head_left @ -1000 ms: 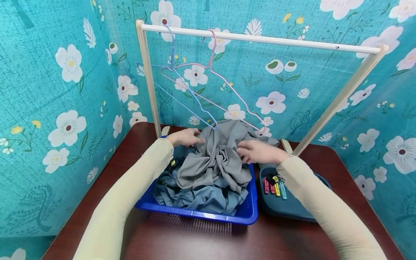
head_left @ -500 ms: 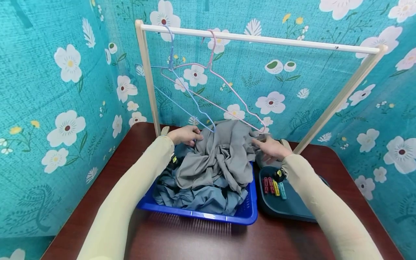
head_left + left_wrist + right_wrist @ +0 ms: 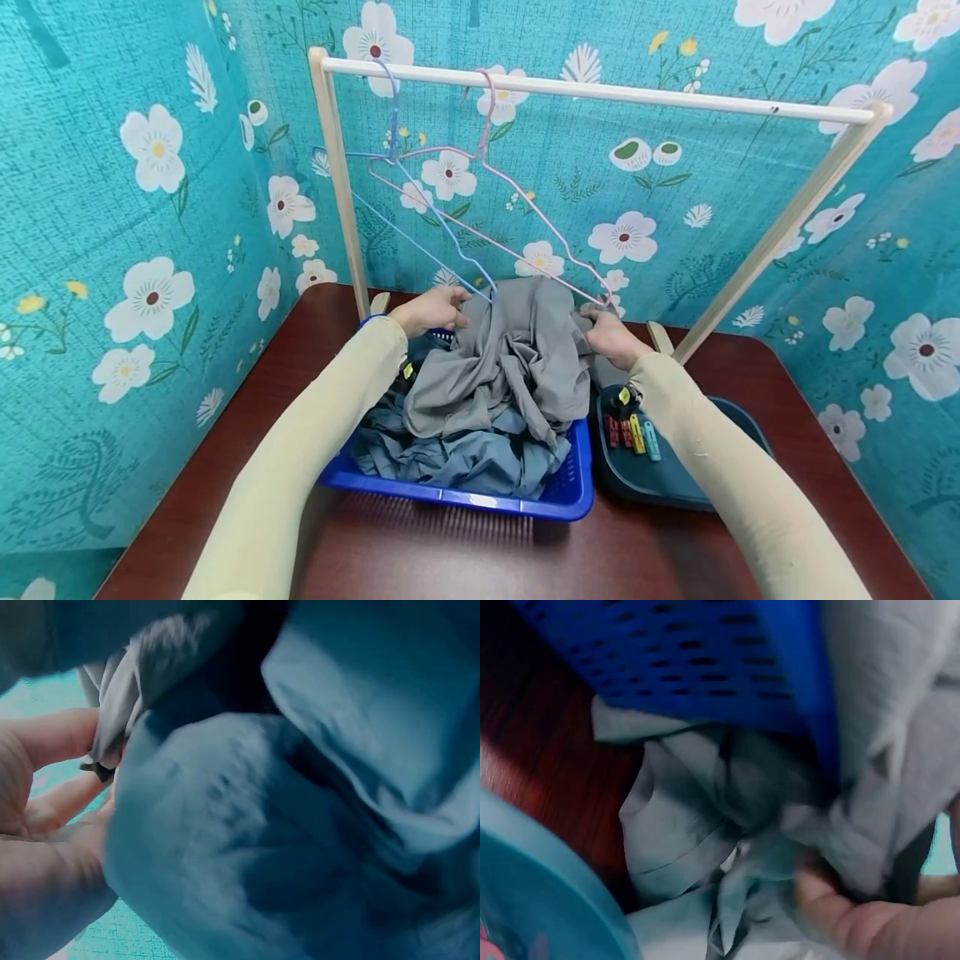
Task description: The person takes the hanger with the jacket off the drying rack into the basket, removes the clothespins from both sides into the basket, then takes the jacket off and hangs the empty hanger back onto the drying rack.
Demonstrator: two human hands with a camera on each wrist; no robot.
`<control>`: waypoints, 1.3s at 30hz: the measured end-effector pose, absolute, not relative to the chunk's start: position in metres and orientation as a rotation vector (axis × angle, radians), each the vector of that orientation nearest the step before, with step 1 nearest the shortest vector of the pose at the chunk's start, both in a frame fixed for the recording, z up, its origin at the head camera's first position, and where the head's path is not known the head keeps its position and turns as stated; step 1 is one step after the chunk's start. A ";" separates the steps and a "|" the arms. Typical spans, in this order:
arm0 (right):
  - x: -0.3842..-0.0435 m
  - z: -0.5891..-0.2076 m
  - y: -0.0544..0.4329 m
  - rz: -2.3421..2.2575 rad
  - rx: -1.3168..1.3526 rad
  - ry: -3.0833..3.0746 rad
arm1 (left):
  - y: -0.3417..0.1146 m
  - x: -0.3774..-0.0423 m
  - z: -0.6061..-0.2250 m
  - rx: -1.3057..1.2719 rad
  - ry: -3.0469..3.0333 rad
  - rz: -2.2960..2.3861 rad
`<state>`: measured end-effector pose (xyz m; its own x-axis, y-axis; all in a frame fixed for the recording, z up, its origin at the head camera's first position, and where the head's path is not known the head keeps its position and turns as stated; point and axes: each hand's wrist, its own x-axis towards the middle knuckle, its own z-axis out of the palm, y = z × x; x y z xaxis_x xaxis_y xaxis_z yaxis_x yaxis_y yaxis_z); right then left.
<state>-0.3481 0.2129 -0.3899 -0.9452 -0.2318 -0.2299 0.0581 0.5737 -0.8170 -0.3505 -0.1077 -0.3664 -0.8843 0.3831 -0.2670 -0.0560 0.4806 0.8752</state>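
A crumpled piece of grey cloth (image 3: 517, 333) is heaped on top of blue-grey cloth (image 3: 472, 458) in a blue plastic basket (image 3: 480, 500). My left hand (image 3: 433, 308) pinches the grey cloth at its upper left edge; the left wrist view shows thumb and fingers (image 3: 64, 735) on a gathered fold. On the opposite edge, my right hand (image 3: 615, 337) grips the same cloth between thumb (image 3: 832, 907) and fingers. Part of it hangs over the basket's right side down to the table, as the right wrist view shows. What kind of garment it is cannot be made out.
A wooden rack with a white rail (image 3: 585, 87) stands behind the basket. From it hang a blue hanger (image 3: 450, 233) and a pink hanger (image 3: 555, 225), low over the cloth. Right of the basket, a dark teal tray (image 3: 675, 483) holds several clothespins (image 3: 636, 435).
My right hand has moved right and slightly up, from the middle of the grey cloth to its right edge, and now grips it. My left hand has stayed nearly in place.
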 end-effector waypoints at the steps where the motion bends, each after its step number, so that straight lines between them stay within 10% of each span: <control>1: -0.348 -0.389 0.213 -1.302 -0.143 2.552 | -0.108 -0.350 -0.365 0.270 2.303 1.410; 22: -0.318 -0.355 0.205 -1.578 -0.096 2.754 | -0.120 -0.306 -0.332 0.409 2.373 1.603; 39: -0.268 -0.363 0.156 -0.752 -0.874 2.695 | -0.095 -0.275 -0.362 0.996 2.543 0.711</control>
<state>-0.2681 0.1563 -0.3626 -0.8021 -0.5958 -0.0409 -0.4886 0.6941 -0.5287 -0.2750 -0.0945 -0.3618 -0.7065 0.6992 -0.1095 0.5409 0.6332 0.5536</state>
